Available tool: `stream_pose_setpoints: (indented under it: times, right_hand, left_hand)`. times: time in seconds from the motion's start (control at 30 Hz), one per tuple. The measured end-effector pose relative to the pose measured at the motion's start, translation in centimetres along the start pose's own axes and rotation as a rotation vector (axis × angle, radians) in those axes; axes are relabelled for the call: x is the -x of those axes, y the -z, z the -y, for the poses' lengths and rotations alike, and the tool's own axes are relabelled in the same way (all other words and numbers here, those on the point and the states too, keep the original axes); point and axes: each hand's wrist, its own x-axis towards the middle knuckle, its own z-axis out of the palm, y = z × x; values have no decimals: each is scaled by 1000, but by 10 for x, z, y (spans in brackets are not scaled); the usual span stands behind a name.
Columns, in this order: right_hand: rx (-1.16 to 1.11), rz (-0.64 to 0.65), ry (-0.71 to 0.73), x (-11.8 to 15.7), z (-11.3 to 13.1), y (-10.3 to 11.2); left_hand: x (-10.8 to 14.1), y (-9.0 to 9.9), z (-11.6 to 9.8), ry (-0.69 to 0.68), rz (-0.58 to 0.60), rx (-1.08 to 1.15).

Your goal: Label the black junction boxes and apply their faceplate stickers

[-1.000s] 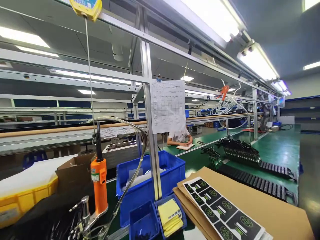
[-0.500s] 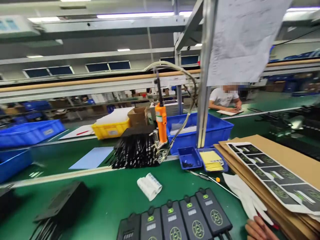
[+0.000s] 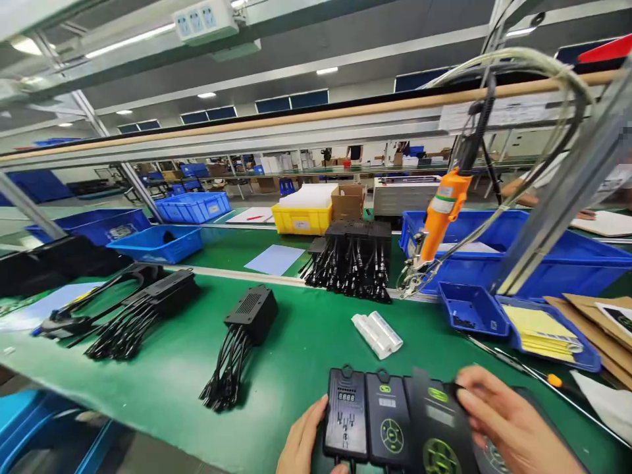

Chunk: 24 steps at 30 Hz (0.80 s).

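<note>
My left hand (image 3: 303, 438) is closed against the left side of the leftmost black controller box (image 3: 345, 418), its thumb showing low at the box's front. This box has a bare face with a digit display and small buttons. Beside it lies another controller box (image 3: 388, 401) whose face carries a green-printed black label. My right hand (image 3: 508, 418) pinches the upper right edge of a black face label (image 3: 437, 421) with green print and a display window. The label is slightly blurred and hangs over the boxes to the right, partly hiding them.
A white roll-like pack (image 3: 378, 334) lies behind the boxes. Cabled black units (image 3: 254, 309) rest at left. An orange electric screwdriver (image 3: 442, 210) hangs near blue bins (image 3: 471, 309). Yellow papers (image 3: 540, 332), a thin rod and a white glove (image 3: 602, 401) are at right.
The view has swung left. My left hand has come into view at the leftmost box, and my right hand has moved from beside the glove to the boxes, now with a black label.
</note>
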Motion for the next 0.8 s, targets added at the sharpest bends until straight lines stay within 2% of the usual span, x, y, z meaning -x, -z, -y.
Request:
stream_pose_setpoints:
  times: [0.1, 0.17, 0.23, 0.43, 0.7, 0.8]
  right_hand:
    - [57, 118, 34, -26, 8, -69]
    - [67, 144, 38, -41, -1, -96]
    - [81, 147, 47, -52, -13, -110]
    - [176, 162, 82, -65, -38, -115]
    - [279, 184, 82, -63, -43, -111]
    - [289, 175, 83, -60, -41, -114]
  left_hand:
    - [4, 14, 6, -132, 8, 12]
    - [4, 20, 7, -194, -30, 37]
    - [4, 20, 3, -216, -108, 76]
    - [-1, 3, -12, -176, -427, 110]
    - [5, -20, -8, -107, -550, 68]
    - [9, -26, -7, -104, -550, 62]
